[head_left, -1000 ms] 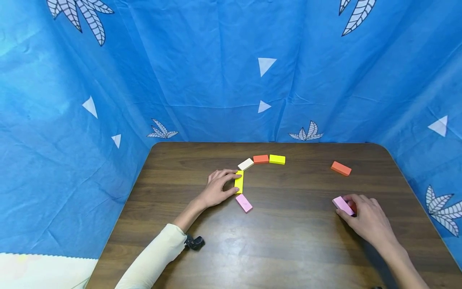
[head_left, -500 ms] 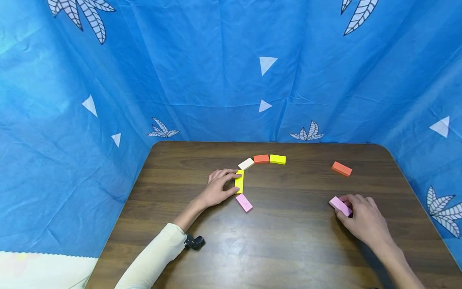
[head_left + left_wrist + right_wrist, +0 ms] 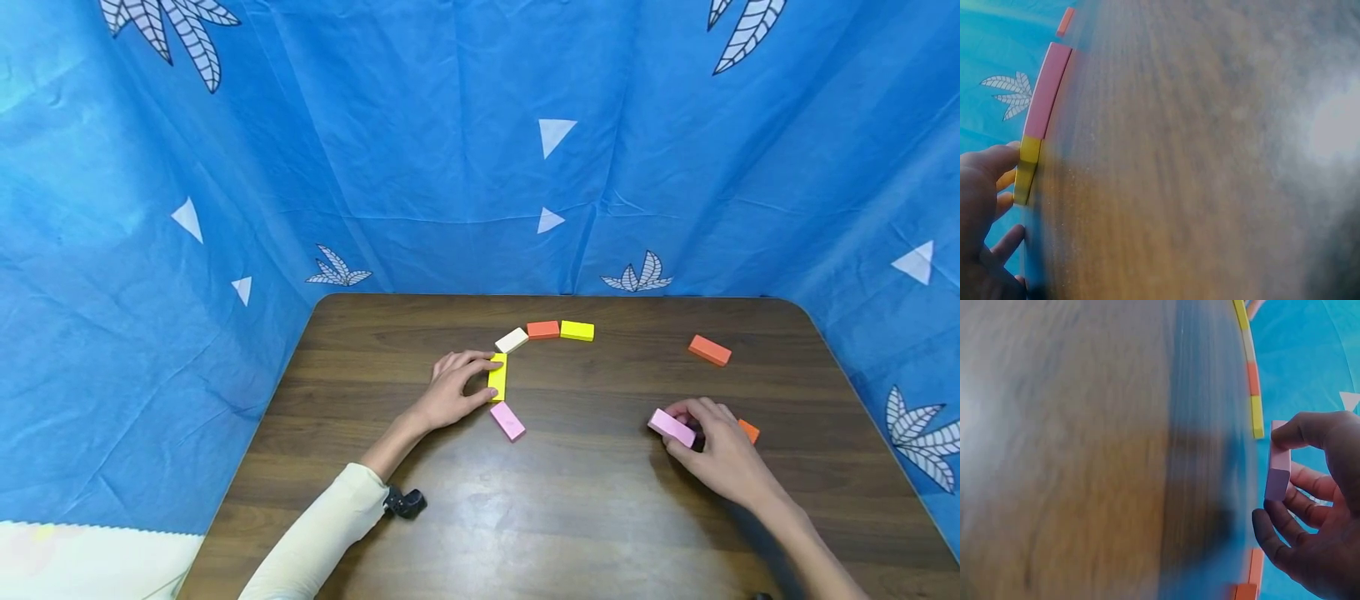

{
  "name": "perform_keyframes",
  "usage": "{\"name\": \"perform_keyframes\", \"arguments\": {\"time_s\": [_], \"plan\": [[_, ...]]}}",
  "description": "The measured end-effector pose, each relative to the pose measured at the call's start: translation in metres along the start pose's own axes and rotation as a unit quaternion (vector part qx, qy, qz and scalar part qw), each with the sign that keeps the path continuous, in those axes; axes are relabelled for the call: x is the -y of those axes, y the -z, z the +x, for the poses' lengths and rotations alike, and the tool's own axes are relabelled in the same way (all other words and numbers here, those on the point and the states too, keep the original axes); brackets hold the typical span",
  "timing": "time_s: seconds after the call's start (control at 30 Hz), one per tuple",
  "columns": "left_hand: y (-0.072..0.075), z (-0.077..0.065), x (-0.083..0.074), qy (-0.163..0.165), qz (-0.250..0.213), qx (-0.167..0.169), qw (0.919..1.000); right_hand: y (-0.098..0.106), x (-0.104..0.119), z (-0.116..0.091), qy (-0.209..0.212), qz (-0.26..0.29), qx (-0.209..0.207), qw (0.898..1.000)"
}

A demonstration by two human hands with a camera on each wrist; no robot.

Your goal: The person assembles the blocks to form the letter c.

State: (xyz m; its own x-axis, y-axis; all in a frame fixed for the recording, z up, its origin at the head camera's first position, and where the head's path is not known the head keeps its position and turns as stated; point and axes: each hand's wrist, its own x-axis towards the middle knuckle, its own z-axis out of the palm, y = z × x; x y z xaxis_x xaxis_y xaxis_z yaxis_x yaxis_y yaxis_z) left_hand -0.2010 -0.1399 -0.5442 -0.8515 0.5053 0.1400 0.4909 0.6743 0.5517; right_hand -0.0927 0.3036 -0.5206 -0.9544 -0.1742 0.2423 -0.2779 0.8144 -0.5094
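Observation:
In the head view, my right hand (image 3: 718, 450) pinches a pink block (image 3: 672, 427) between thumb and fingers. The right wrist view shows the same pink block (image 3: 1279, 465) apart from the table, thumb on one side and fingers on the other. My left hand (image 3: 450, 392) holds a yellow block (image 3: 497, 377), its thumb near one end and its fingers by the other. A second pink block (image 3: 507, 422) lies at the near end of that yellow one. Beyond it a cream block (image 3: 512, 340), a red block (image 3: 543, 330) and another yellow block (image 3: 577, 331) continue a curved row.
An orange-red block (image 3: 709, 350) lies at the back right of the wooden table (image 3: 570, 508). Another orange block (image 3: 748, 431) shows partly behind my right hand. A blue patterned curtain (image 3: 465, 150) hangs beyond the table's back edge.
My right hand has carried the pink block leftwards, uncovering part of the orange block behind it. The left hand and the curved row have stayed in place.

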Motion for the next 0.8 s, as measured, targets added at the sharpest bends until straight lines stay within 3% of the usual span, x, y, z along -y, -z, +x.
{"name": "perform_keyframes", "arguments": {"time_s": [0.8], "plan": [[0.000, 0.001, 0.004, -0.009, -0.006, -0.010, 0.9999, -0.035, 0.046, 0.017, 0.040, -0.002, 0.063, 0.997]]}}
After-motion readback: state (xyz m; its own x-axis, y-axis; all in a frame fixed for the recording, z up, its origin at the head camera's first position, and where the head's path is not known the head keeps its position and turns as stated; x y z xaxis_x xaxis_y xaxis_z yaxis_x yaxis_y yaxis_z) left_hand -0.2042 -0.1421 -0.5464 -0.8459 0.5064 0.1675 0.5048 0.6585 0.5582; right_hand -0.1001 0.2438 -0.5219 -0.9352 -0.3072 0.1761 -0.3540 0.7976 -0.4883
